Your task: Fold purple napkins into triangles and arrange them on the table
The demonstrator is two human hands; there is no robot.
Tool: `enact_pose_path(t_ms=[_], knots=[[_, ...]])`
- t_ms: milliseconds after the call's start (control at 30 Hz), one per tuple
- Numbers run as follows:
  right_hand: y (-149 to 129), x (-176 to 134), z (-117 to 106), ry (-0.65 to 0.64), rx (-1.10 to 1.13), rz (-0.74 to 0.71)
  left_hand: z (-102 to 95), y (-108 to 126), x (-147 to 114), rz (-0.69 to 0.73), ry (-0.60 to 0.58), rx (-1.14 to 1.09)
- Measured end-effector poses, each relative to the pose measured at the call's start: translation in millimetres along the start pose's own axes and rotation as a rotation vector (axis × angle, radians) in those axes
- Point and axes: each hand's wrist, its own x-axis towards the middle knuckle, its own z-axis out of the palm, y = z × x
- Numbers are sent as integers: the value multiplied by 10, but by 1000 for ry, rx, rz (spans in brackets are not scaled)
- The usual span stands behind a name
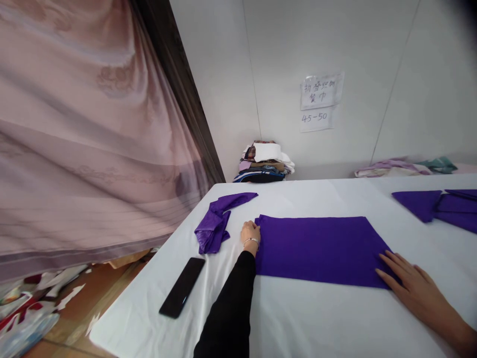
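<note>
Flat purple cloth panel [316,251], between left hand [250,232], seemingly pinching its edge, and right hand [415,283], open on slanted end.

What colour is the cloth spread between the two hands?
The cloth is plain purple, best seen in the head view.

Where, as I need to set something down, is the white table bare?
Bare: white table, this side of the flat purple cloth, between black sleeve and right hand; also beyond that cloth. Crowded: left, phone and crumpled cloth; far right, folded cloths.
</note>
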Motion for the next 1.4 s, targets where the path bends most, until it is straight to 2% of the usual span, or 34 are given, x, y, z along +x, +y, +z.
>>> enact_pose_path(t_ms=[300, 600, 800, 900, 1033, 1100, 1167, 1300, 1400], knots=[[-8, 21, 9, -30, -57, 12, -53, -40, 38, -61, -41, 31], [4, 13, 10, -82, -68, -7, -104, 30, -11, -80, -34, 101], [-174, 62, -100, -77, -67, 59, -166, 48, -32, -75, -29, 155], [-292, 97, -222, -129, -57, 84, -210, 78, -87, 0, 6, 179], [-559, 245, -458, -184, -56, 133, -177, 183, -184, 244, 28, 184], [-788, 384, -567, -173, -39, 76, -106, 253, -221, 354, -4, 194], [-1068, 548, -628, -198, 41, -40, -15, 310, -237, 424, -53, 238], [-1606, 847, -529, -349, 195, -233, 138, 343, -205, 412, -142, 350], [-1790, 1024, -320, -447, 238, -299, 183, 323, -171, 367, -172, 364]])
